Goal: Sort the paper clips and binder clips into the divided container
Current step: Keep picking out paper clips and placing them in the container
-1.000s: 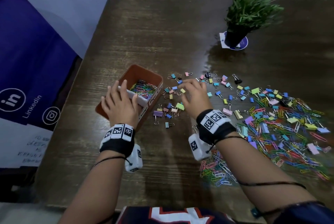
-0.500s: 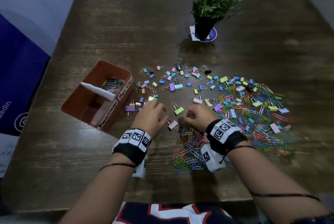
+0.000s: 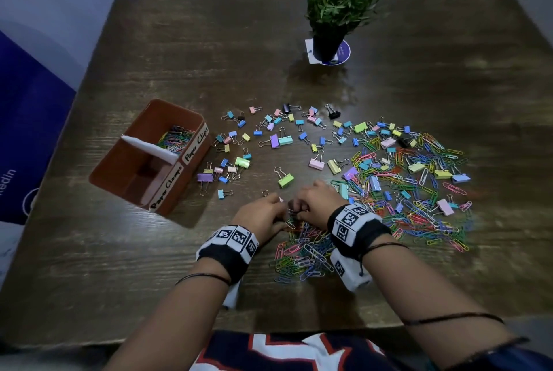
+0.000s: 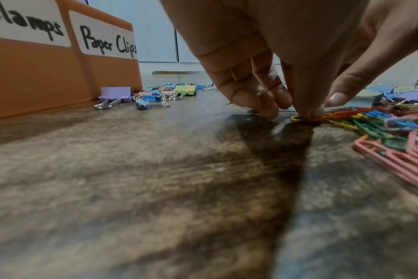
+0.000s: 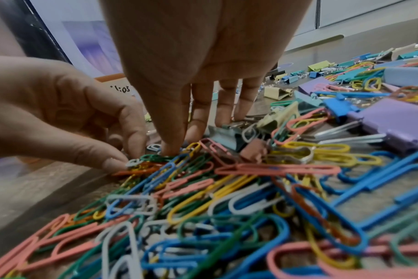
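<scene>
Your left hand point(image 3: 262, 215) and right hand point(image 3: 314, 202) meet, fingertips pinching paper clips point(image 5: 153, 162) lying flat at the pile's near-left edge; the divided container point(image 3: 191, 158) runs diagonally.

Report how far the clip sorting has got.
Early stage. Done: some paper clips lie in the "Paper Clips" compartment of the brown divided container; the "Paper Clamps" compartment looks empty. In hand: the left hand and right hand pinch at the near pile of paper clips. Left: the binder clips scattered on the table and the big mixed heap.
</scene>
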`<state>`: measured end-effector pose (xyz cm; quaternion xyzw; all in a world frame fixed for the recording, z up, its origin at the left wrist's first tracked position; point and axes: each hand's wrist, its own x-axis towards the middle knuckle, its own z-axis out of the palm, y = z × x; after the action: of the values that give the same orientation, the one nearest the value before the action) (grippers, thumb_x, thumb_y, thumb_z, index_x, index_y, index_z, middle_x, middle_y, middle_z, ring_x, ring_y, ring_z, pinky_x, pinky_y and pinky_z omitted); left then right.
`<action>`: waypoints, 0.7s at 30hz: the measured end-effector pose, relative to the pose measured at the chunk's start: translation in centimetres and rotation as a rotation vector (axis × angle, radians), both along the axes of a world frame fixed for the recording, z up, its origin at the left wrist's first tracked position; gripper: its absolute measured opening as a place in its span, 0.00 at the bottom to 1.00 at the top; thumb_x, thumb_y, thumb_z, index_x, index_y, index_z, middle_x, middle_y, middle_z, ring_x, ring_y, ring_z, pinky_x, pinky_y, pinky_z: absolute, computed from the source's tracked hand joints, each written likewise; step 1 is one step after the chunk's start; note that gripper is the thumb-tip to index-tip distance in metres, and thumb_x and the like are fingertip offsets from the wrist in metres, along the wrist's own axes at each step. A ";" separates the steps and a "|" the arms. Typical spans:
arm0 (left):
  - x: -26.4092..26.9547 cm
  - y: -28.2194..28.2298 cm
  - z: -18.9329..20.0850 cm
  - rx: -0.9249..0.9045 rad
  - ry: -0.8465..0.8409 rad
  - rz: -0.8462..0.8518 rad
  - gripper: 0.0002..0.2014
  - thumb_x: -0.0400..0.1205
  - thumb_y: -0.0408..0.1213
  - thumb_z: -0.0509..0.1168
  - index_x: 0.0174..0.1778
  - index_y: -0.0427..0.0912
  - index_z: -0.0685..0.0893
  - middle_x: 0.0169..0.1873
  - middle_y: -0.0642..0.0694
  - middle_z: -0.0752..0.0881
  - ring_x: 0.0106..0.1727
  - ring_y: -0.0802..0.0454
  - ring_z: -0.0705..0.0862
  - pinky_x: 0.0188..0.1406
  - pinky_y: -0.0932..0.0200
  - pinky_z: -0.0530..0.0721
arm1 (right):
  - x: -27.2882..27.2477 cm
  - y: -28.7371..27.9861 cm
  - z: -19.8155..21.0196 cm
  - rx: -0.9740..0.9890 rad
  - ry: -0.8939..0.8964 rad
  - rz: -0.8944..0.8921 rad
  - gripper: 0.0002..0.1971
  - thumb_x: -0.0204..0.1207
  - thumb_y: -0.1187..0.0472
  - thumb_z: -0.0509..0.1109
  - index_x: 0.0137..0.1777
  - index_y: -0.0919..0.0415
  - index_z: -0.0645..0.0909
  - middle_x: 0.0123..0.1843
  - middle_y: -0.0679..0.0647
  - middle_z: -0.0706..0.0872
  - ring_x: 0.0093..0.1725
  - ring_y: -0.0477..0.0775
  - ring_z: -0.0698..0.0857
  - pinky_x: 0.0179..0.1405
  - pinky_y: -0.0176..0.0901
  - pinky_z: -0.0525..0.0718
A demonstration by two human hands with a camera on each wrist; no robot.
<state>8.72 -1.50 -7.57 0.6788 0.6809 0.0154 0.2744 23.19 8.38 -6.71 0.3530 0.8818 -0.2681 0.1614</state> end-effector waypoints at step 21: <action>-1.7 -0.5 -0.5 0.073 0.021 0.088 0.07 0.82 0.44 0.61 0.47 0.45 0.78 0.48 0.50 0.74 0.48 0.48 0.79 0.43 0.51 0.81 | -0.4 -0.1 0.6 -0.083 -0.050 -0.130 0.09 0.74 0.62 0.66 0.38 0.45 0.80 0.50 0.50 0.86 0.63 0.55 0.71 0.63 0.48 0.72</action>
<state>7.04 -2.03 -8.03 0.6579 0.7119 0.0452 0.2414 22.77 8.24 -6.08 0.4093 0.8408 -0.3053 0.1800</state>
